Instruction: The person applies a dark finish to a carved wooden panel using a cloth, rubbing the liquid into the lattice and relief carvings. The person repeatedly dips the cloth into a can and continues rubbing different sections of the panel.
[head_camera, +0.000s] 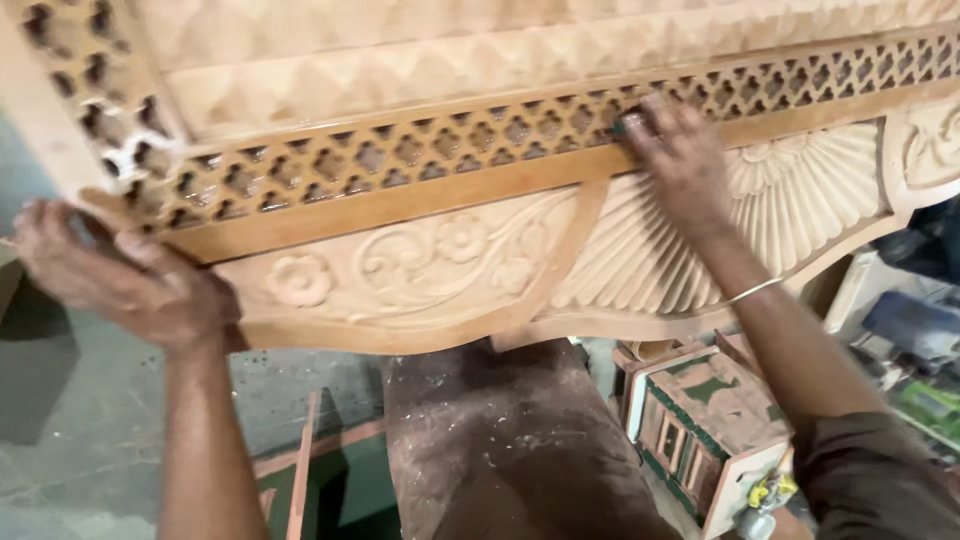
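Observation:
A large carved wooden panel (430, 265) fills the upper view, with a pierced lattice band (480, 140), flower scrolls and a fluted fan carving (800, 200). My left hand (120, 280) grips the panel's lower left corner. My right hand (680, 160) presses a small dark green piece (632, 124), mostly hidden under the fingers, against the lattice band above the plain brown strip. A thin bangle circles my right wrist.
A dusty brown block (500, 440) stands under the panel. A small wooden box with green patches (710, 420) sits at lower right, with cluttered items beyond it. Thin wooden strips (300, 470) lie on the grey-green floor at lower left.

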